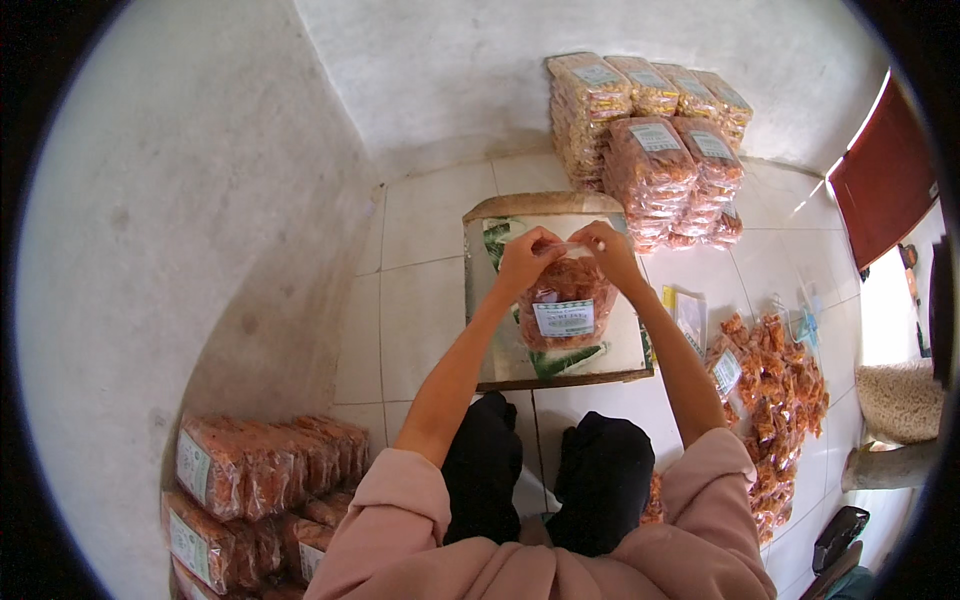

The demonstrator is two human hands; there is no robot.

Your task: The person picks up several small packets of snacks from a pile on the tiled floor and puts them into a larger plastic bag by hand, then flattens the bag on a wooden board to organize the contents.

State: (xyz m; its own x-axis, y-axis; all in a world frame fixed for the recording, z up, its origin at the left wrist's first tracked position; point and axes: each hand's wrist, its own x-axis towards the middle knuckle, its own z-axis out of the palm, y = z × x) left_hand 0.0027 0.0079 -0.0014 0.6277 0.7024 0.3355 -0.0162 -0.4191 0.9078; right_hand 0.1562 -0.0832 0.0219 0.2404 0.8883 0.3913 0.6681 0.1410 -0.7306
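A clear plastic bag [562,300] filled with reddish-brown snack pieces lies on a low table [627,345], its white and green label facing up. Both hands pinch the top edge of the bag at its far end. My left hand [531,258] grips the left part of that edge with curled fingers. On the right part, my right hand [607,250] holds the plastic with its fingers closed. The two hands are close together, with a short stretch of clear plastic between them.
Stacks of filled bags [650,165] stand by the far wall. More packed bags [260,470] are piled at the lower left. Loose snack pieces [775,400] lie in a heap on the right, beside flat empty packaging [690,315]. A red door [885,185] is at the far right.
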